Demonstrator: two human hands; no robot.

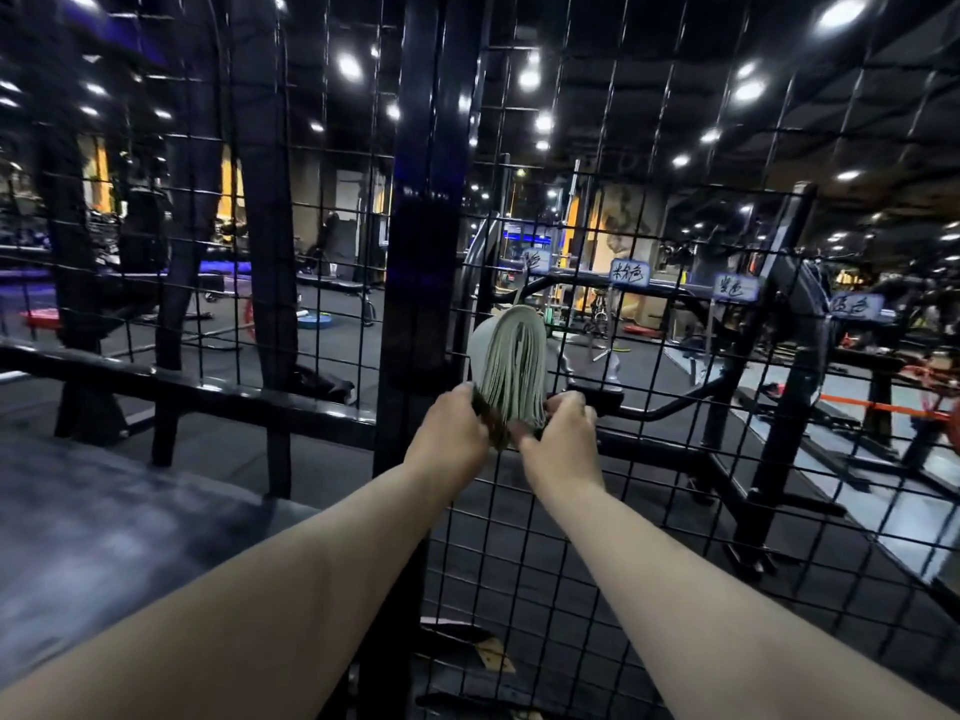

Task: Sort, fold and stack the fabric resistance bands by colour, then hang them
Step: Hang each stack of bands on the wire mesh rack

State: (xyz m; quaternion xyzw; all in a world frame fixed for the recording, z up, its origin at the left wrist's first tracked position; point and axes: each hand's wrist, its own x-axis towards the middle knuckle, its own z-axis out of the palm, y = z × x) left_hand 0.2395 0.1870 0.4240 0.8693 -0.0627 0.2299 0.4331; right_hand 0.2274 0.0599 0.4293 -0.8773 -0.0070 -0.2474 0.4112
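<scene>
1. The left forearm (260, 589) and the right forearm (701, 589) lie nearest the camera. Both are bare and stretch forward from the bottom of the view toward a black wire grid (571, 511).
2. The left hand (452, 428) and the right hand (563, 431) sit side by side. Each has its fingers curled round the lower end of one bundle of bands (511, 366), the left hand gripping the left edge and the right hand the right edge.
3. The bundle is pale green-grey. It stands upright against the grid, just right of a thick black post (415, 252) and below the leftmost label (535, 259). Its rounded top reaches up toward that label. Whether it already sits on a hook cannot be told.
4. Progress, as a judgement: this colour looks sorted, folded and stacked, since the layers lie edge to edge in one neat pack. The hanging step appears to be in hand. No bands show under the other labels, so most of the hanging seems still to do.
5. Counts:
   - Two hands.
   - One bundle, with many thin layers too fine to count.
   - Four labels with handwriting, in a row across the grid.
   - One post.
</scene>
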